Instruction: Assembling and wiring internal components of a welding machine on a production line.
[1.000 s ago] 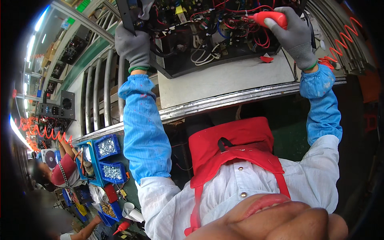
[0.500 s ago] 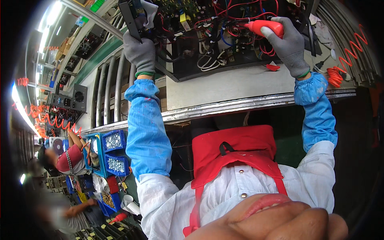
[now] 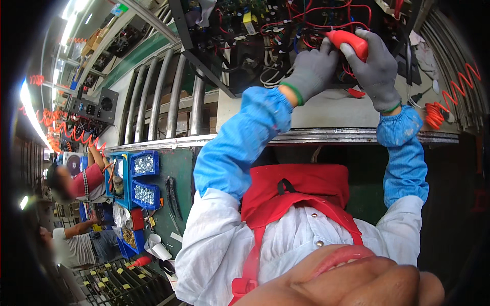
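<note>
Your apron (image 3: 296, 186) hangs below the bench edge (image 3: 326, 135). Your left arm, in its blue sleeve (image 3: 237, 140), slants forward and to the right across your front; the right one rises nearly straight, wrist tipped slightly left. Your gloved left hand (image 3: 314, 71) lies palm down over the near part of the black chassis (image 3: 209, 76), its index finger stretched toward the bottle's tip; you cannot tell whether its fingers pinch anything. Your right hand (image 3: 376, 74) is wrapped around the red bottle (image 3: 349, 42), which sits tilted above the wires (image 3: 352, 23), nozzle pointing left. Left of the chassis run metal rollers (image 3: 176, 94); farther off, a co-worker (image 3: 88, 183) reaches forward.
</note>
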`<state>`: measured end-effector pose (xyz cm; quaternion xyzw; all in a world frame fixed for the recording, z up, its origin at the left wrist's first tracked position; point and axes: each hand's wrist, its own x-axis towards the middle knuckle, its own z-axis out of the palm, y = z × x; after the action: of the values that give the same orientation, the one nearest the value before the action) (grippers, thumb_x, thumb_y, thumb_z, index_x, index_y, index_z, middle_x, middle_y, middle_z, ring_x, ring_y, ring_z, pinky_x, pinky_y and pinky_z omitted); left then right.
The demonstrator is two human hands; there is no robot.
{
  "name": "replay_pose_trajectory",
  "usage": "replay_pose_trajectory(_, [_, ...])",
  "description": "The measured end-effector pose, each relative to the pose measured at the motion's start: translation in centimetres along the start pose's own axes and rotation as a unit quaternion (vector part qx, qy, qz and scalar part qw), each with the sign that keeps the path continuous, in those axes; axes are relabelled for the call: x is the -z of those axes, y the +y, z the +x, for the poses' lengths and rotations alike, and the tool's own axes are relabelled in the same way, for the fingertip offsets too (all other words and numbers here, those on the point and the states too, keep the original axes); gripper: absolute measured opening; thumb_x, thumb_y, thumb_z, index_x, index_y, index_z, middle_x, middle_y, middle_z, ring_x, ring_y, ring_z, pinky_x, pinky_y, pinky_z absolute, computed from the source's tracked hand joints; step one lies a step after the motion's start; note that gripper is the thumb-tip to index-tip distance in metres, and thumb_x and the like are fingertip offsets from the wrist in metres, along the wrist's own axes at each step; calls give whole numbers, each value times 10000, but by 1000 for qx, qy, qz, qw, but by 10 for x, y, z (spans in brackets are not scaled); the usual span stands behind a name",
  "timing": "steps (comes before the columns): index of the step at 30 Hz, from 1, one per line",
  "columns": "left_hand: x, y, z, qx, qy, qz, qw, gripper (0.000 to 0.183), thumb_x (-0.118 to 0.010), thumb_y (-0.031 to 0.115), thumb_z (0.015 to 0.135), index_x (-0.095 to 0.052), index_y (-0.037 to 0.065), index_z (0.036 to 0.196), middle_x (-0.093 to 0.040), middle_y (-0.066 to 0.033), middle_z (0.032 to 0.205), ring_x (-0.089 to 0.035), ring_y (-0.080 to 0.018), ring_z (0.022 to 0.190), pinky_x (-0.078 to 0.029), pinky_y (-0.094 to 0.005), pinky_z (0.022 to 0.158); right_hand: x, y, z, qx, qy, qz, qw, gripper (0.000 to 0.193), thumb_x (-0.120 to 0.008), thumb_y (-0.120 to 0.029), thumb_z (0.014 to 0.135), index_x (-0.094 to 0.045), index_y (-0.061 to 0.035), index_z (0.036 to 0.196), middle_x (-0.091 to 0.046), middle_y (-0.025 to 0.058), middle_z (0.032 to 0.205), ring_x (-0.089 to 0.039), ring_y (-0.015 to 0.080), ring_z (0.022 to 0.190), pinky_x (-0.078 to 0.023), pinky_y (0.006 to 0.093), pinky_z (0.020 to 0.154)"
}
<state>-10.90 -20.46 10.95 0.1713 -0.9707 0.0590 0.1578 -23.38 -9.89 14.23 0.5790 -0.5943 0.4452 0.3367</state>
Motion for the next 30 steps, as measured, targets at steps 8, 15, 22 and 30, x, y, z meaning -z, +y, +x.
replay_pose_trajectory(8, [-21,21,30,68,-115,37,990,449,-586,195,879,-535,23,1291,-438,-339,1369,-699,-380,877,-541,-499,632,-1,8,-5,-15,-2,-6,1000,400,-765,-353,814,-630,-81,1075,-679,112,926,-704,278,809,-576,343,677])
replay_pose_trajectory(15, [-55,34,13,129,-23,32,991,300,-537,168,886,-612,29,1140,-449,-366,1341,-700,-331,666,-497,-497,526,3,7,-2,-63,-30,33,997,409,-747,-377,832,-626,-76,1082,-685,114,914,-710,278,806,-587,344,691])
replay_pose_trajectory(22, [-32,13,-4,85,0,-5,996,297,-684,229,779,-604,79,1022,-459,-183,1313,-707,-295,758,-549,-463,571,3,3,3,-42,-45,29,998,389,-735,-394,838,-624,-94,1060,-677,101,874,-708,261,757,-583,333,643])
replay_pose_trajectory(30, [-33,9,-11,74,22,-28,997,245,-667,204,780,-594,76,976,-469,-170,1296,-699,-299,707,-546,-468,555,-4,-4,11,-7,-45,0,999,345,-735,-394,837,-608,-116,997,-654,84,823,-685,252,674,-552,323,554])
